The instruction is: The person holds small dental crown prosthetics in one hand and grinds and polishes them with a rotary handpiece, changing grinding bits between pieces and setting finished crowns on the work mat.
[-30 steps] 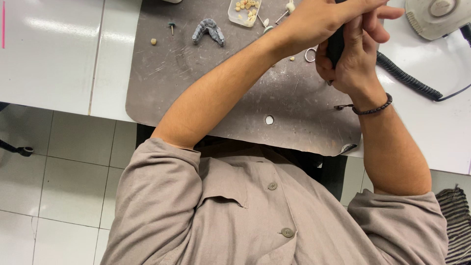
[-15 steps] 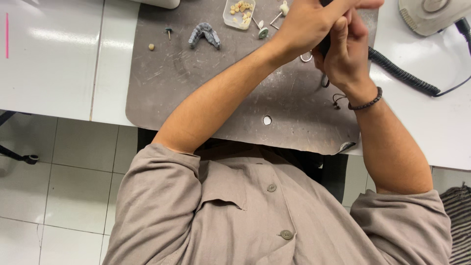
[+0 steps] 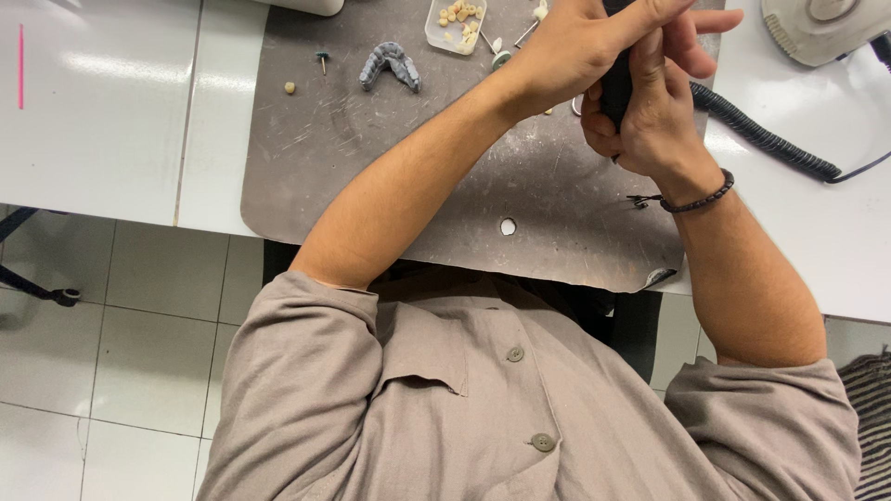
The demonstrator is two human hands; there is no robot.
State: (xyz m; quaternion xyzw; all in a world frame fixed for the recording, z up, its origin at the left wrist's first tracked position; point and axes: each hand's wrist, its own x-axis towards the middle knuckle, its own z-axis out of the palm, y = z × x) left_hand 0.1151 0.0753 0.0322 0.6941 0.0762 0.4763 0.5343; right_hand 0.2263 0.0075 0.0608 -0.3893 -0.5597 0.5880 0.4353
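A scuffed grey metal work plate [image 3: 390,176] lay across the white bench [image 3: 102,121] in the upper half of the frame, its near edge rounded and overhanging the tiled floor; the middle of the plate lay bare between the forearms. Both hands met at the top right of centre. The right hand [image 3: 654,125] was clamped round a black cylindrical handpiece [image 3: 615,88], fingers curled, a dark beaded bracelet [image 3: 701,198] at the wrist. The left hand [image 3: 575,46] pressed against it from above, fingers reaching past the top edge; what it pinched could not be told. A black coiled cord [image 3: 761,134] ran rightward from the handpiece. Upper centre sat a grey horseshoe-shaped dental arch model [image 3: 390,65] and, just beside it, a small clear plastic tray of tooth-coloured pieces [image 3: 455,23].
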